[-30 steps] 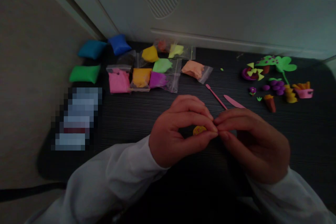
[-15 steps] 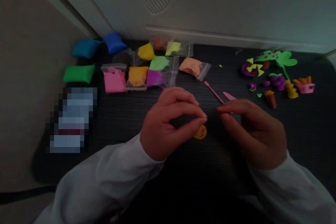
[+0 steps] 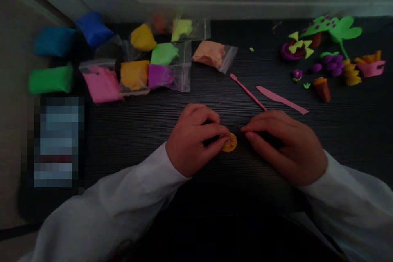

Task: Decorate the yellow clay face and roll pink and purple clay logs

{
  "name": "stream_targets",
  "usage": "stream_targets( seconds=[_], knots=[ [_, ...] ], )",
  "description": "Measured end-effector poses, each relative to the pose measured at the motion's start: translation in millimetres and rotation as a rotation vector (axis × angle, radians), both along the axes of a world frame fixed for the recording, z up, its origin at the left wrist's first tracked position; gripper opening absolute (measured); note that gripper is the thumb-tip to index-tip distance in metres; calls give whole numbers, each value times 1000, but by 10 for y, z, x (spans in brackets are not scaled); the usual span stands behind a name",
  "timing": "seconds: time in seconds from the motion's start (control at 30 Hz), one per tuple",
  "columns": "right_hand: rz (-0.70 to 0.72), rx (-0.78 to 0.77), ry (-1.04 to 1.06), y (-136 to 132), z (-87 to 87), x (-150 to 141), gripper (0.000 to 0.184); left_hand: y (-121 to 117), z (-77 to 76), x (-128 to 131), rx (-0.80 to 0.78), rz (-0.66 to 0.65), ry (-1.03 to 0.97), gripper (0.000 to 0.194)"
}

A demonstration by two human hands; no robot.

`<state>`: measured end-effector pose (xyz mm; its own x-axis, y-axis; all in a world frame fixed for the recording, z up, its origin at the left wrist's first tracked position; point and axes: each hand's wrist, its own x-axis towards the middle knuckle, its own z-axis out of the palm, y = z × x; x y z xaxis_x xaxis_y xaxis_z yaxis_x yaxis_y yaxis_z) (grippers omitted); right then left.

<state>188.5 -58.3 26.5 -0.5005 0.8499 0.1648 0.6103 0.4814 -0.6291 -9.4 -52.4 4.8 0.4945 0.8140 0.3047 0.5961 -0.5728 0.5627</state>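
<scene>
A small round yellow clay disc [image 3: 232,144] with thin reddish marks lies on the dark table in front of me. My left hand [image 3: 196,139] is closed in a pinch at the disc's upper left edge, its fingertips covering part of it. Whatever is between those fingertips is too small to make out. Just right of the disc, my right hand [image 3: 285,145] has thumb and forefinger drawn together, apart from the disc; anything held there is hidden. A pink modelling stick [image 3: 248,92] runs up to the right knuckles, and a pink clay knife [image 3: 282,100] lies beyond them.
Bags of coloured clay, among them a pink bag [image 3: 102,84] and an orange bag [image 3: 134,75], lie at the back left. A phone with a blurred screen [image 3: 57,143] is at the left. Clay figures, including grapes [image 3: 333,65] and a pink basket [image 3: 371,68], stand at the right.
My left fingertips have come down onto the disc, whose marked face shows more. My right hand has moved slightly left, uncovering the pink knife. The view has tilted down and closer.
</scene>
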Motion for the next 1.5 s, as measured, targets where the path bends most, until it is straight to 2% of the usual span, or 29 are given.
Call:
stream_targets(
  seconds=[0.63, 1.03, 1.27, 1.5],
  knots=[
    [-7, 55, -27, -1, 0, 18, 13, 11, 12, 42, -35, 9, 118, 8],
    [5, 21, -57, -5, 2, 29, 14, 5, 15, 23, -29, -10, 74, 13],
    [25, 35, -66, 1, -19, 38, 14, 2, 53, 18, -64, 55, 58, 14],
    [48, 55, -102, 2, -48, 16, 13, -5, 42, 11, -44, 11, 66, 18]
  ],
)
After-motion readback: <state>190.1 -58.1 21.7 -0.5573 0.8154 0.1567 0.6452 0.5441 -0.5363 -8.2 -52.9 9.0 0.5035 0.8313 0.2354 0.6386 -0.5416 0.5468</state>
